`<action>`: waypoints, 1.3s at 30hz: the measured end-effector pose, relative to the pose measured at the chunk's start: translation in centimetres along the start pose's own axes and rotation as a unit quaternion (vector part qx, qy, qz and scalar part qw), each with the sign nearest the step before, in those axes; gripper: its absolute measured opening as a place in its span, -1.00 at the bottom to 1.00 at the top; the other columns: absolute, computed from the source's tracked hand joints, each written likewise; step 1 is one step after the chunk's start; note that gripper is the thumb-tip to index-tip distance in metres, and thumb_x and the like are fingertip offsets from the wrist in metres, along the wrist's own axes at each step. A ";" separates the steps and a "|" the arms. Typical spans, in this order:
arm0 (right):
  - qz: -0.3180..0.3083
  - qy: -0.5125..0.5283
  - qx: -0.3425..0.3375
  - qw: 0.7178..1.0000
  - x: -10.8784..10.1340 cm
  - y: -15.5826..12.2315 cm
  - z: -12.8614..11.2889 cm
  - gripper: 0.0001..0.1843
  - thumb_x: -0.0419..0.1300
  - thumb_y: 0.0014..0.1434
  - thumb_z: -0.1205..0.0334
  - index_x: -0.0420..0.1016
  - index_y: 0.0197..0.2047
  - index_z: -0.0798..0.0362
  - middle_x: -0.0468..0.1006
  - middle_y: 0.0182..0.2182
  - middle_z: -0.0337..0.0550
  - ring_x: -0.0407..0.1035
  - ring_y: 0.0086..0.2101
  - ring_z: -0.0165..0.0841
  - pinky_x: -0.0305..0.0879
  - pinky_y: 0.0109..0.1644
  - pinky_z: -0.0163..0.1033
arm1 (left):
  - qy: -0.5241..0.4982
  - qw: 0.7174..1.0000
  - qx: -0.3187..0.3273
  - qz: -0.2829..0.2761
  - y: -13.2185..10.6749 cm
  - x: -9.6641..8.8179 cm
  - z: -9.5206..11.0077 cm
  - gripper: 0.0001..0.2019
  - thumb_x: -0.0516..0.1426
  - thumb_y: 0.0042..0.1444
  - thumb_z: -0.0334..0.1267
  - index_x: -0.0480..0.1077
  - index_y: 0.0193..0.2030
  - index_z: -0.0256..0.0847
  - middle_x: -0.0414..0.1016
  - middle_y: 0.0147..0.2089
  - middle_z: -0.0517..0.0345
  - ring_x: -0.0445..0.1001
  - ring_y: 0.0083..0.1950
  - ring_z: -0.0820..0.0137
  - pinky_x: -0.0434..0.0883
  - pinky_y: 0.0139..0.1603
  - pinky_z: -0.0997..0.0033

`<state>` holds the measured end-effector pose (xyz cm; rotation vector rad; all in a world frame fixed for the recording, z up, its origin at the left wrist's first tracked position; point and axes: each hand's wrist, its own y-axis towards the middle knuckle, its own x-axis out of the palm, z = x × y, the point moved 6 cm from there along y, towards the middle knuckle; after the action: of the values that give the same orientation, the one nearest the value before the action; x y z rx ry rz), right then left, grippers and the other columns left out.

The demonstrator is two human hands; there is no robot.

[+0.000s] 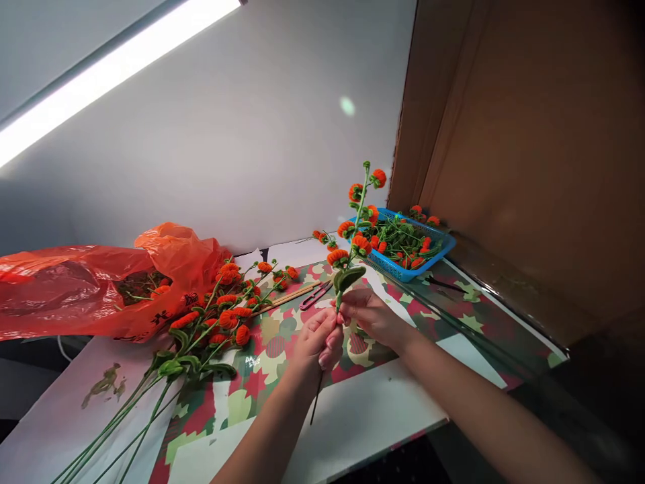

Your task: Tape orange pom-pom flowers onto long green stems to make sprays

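Note:
A fuzzy craft flower stem [360, 218] with several orange pumpkin-like heads and green leaves stands nearly upright above the table. My left hand [320, 338] is wrapped round its lower stalk, and a thin dark end sticks out below the fist. Just above, the fingertips of my right hand [365, 312] pinch the stalk below the leaf [349, 277]. What lies between those fingertips is partly hidden. Behind my hands are small dark-pink scissors or snips [315, 296] and a thin wooden stick [287, 298].
Finished-looking orange flower stems [222, 323] lie in a bunch at left beside an orange plastic bag [176, 249]. A blue basket [409, 274] of orange and green pieces stands at back right, near a cardboard wall [519, 134]. White paper [353, 417] covers the front edge.

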<state>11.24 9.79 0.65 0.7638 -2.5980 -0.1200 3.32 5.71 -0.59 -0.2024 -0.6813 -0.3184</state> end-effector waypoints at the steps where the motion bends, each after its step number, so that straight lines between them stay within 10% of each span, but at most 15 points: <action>1: -0.004 0.024 0.010 1.000 0.1 -0.1 0.2 -0.78 0.33 -0.07 0.12 0.48 -0.55 0.09 0.42 -0.59 -0.26 0.26 -0.50 -0.47 0.19 -0.34 -0.31 | -0.029 0.999 -0.020 -0.021 0.0 0.1 -0.3 -0.74 0.25 -0.07 -0.13 0.32 -0.45 -0.27 0.06 -0.72 0.46 -0.25 -0.79 0.76 -0.18 -0.84 0.73; 4: 0.018 0.066 0.037 0.997 -0.1 -0.2 0.5 -0.77 0.37 -0.16 0.13 0.47 -0.54 0.08 0.41 -0.61 -0.29 0.24 -0.53 -0.49 0.17 -0.40 -0.33 | -0.053 0.996 -0.061 -0.037 -0.1 0.2 -1.0 -0.72 0.25 -0.08 -0.11 0.31 -0.45 -0.26 0.01 -0.72 0.48 -0.28 -0.79 0.74 -0.18 -0.86 0.73; 7: 0.070 0.016 0.026 0.997 -0.8 -0.1 0.3 -0.79 0.36 -0.15 0.15 0.46 -0.55 0.09 0.37 -0.65 -0.32 0.21 -0.57 -0.51 0.15 -0.45 -0.35 | 0.054 0.996 -0.014 0.063 -0.1 -0.8 -0.9 -0.69 0.23 -0.07 -0.04 0.32 -0.46 -0.26 0.12 -0.71 0.42 -0.08 -0.78 0.72 -0.03 -0.81 0.71; 13: 0.151 -0.133 -0.025 0.979 -1.4 0.2 -0.6 -0.79 0.30 -0.11 0.16 0.43 -0.62 0.09 0.39 -0.66 -0.28 0.26 -0.56 -0.45 0.21 -0.41 -0.30 | 0.343 0.887 0.205 0.233 -1.5 -1.1 2.0 -0.78 0.21 -0.01 -0.11 0.44 -0.39 -0.25 0.41 -0.55 0.22 0.30 -0.62 0.56 0.24 -0.62 0.57; 22: 0.061 -0.176 -0.056 0.981 -1.1 0.1 -1.0 -0.77 0.26 0.02 0.08 0.56 -0.48 0.07 0.45 -0.60 -0.23 0.32 -0.48 -0.41 0.26 -0.31 -0.26 | 0.089 0.991 0.047 0.090 0.1 -1.0 0.7 -0.72 0.27 -0.09 -0.10 0.36 -0.44 -0.28 0.24 -0.68 0.37 0.11 -0.77 0.69 0.08 -0.77 0.71; 31: -0.031 -0.087 -0.009 0.996 0.2 -0.3 -0.8 -0.75 0.24 0.05 0.08 0.55 -0.44 0.11 0.44 -0.56 -0.24 0.26 -0.51 -0.48 0.24 -0.33 -0.31 | -0.056 0.995 -0.068 -0.050 0.0 -0.3 -1.0 -0.75 0.24 -0.04 -0.14 0.31 -0.41 -0.27 0.07 -0.68 0.46 -0.20 -0.82 0.77 -0.15 -0.87 0.75; 39: 0.118 -0.146 -0.036 0.982 -1.3 0.1 -0.6 -0.77 0.26 -0.05 0.14 0.41 -0.58 0.10 0.35 -0.65 -0.29 0.18 -0.60 -0.49 0.14 -0.49 -0.34 | 0.242 0.946 0.113 0.185 -0.8 -1.5 0.4 -0.75 0.21 -0.01 -0.08 0.39 -0.34 -0.25 0.35 -0.54 0.29 0.22 -0.68 0.63 0.17 -0.71 0.64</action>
<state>12.44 10.57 0.77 0.4327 -2.9207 -0.2694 1.66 5.45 -1.18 -0.0248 -0.1793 0.0769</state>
